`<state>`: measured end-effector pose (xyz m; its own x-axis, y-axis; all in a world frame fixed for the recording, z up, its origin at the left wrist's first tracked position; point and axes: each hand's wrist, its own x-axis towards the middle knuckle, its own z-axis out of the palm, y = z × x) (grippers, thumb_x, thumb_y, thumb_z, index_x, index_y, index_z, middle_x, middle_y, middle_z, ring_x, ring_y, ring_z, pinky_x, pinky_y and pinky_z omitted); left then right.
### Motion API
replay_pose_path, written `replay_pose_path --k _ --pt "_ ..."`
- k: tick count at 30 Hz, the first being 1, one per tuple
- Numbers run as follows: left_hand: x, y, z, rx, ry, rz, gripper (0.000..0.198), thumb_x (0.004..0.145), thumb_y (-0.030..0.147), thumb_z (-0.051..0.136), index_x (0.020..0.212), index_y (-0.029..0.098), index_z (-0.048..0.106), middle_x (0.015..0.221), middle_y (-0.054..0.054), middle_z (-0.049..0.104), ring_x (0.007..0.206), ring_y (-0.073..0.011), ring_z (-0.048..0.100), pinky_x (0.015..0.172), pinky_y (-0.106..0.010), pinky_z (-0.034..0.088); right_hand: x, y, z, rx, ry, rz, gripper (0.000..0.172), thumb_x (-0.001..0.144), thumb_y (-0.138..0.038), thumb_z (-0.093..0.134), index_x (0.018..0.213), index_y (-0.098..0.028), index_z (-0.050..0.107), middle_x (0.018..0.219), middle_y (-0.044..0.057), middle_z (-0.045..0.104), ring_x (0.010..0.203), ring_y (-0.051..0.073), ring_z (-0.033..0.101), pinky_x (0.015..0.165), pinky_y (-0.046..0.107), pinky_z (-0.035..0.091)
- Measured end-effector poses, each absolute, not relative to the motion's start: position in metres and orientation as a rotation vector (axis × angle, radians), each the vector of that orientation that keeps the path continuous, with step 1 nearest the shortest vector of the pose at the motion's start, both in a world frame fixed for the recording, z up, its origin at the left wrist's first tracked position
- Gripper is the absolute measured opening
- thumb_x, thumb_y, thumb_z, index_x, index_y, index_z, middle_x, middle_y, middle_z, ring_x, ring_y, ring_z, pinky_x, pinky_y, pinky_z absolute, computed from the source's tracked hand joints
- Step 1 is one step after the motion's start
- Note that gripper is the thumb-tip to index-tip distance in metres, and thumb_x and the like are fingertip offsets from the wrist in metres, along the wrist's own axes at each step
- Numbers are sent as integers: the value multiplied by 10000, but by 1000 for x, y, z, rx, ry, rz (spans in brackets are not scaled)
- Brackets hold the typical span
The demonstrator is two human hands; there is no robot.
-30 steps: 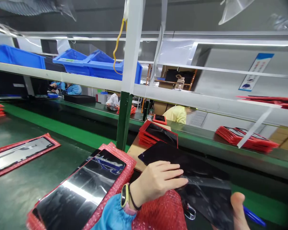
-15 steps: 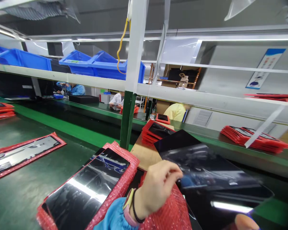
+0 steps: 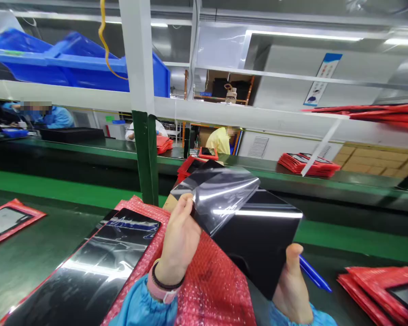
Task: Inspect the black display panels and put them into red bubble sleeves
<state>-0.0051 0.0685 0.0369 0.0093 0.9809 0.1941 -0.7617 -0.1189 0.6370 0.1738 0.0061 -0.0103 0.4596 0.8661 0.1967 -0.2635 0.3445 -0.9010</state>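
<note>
My left hand [image 3: 179,242] pinches the corner of a clear protective film [image 3: 224,192], which is partly lifted and curled over a black glossy screen panel [image 3: 255,235]. My right hand [image 3: 292,285] grips the panel's near right edge, thumb on the front, its other fingers hidden behind. The panel is tilted above red bubble wrap [image 3: 214,280]. Left of my left hand, another black screen panel [image 3: 98,262] lies on red bubble wrap. Blue pen-like sticks [image 3: 314,274] lie on the bench beside my right hand.
Red bubble-wrap sleeves [image 3: 377,290] are stacked at the right, and a wrapped part [image 3: 10,219] lies at the left. A green and white post [image 3: 144,149] rises beyond the bench under a white shelf rail. Blue bins [image 3: 71,68] sit above. Several people work in the background.
The view has swung right. My left hand now pulls the film up into a curl, away from the panel. The panel is tilted more upright, and my right hand shows more fully.
</note>
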Motion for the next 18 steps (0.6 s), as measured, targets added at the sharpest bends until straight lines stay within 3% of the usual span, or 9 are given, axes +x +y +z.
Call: replay_pose_path --k 4,8,11,15,18 --pt "-8 57 36 629 398 1748 94 863 311 605 941 265 631 980 44 604 1025 -121 548 846 -205 443 157 -3 15 -855 -760 856 554 749 -502 696 1255 -313 575 1256 67 653 1180 320 584 972 485 492" --pt "-8 45 37 638 350 1866 53 886 309 580 914 265 586 910 30 567 947 -129 562 664 -176 431 145 -18 28 -909 -1001 819 734 750 -307 734 1400 -379 402 1411 26 521 1256 291 520 977 426 503" --pt "-3 35 35 644 332 1901 39 881 306 585 889 269 572 878 27 552 868 -128 564 617 -184 432 144 -20 23 -1065 -1083 625 850 687 -328 780 1419 -412 357 1482 -7 427 1290 326 475 900 431 557" --pt "5 21 32 663 341 1915 68 856 324 612 881 278 569 756 32 510 685 -118 538 598 -218 455 147 -15 15 -1256 -1097 457 951 643 -379 803 1451 -391 301 1520 -12 360 1338 361 400 1075 518 390" --pt "5 15 32 684 304 1933 72 841 319 629 878 283 578 694 44 494 592 -102 503 566 -217 451 147 -15 16 -1232 -1115 414 899 674 -373 783 1448 -367 324 1508 -8 382 1357 340 375 1123 503 315"
